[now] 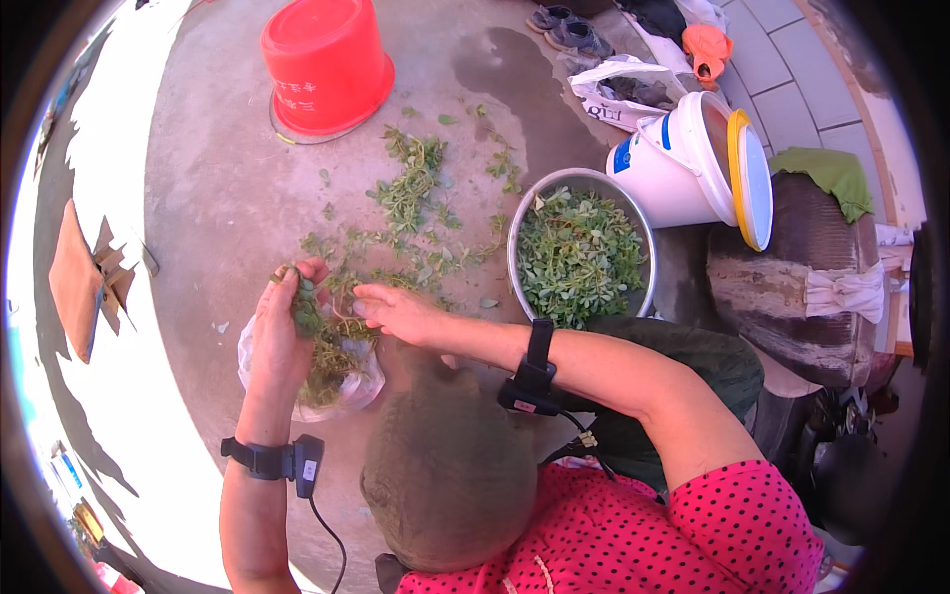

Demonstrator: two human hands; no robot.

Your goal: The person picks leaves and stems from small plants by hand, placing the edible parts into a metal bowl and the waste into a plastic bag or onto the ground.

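Observation:
My left hand (pixel 281 327) is closed around a small bunch of leafy greens (pixel 305 305), which stick out between thumb and fingers. Just to its right, my right hand (pixel 398 313) pinches at what looks like a thin stem by the bunch; the fingertips are small in view. Under both hands lies a clear plastic bag (pixel 368 392) with a heap of stemmy greens (pixel 329 371) on it. More loose greens (pixel 411 183) are scattered on the concrete beyond. To the right, a steel basin (pixel 514 262) is full of picked green leaves (pixel 579 255).
An upturned red bucket (pixel 325 74) stands at the far side. Right of the basin, a white bucket (pixel 668 168) lies tilted with a yellow-rimmed lid (pixel 752 183). Behind are a plastic carrier bag (pixel 623 89) and shoes (pixel 574 35). Cardboard (pixel 77 277) lies far left.

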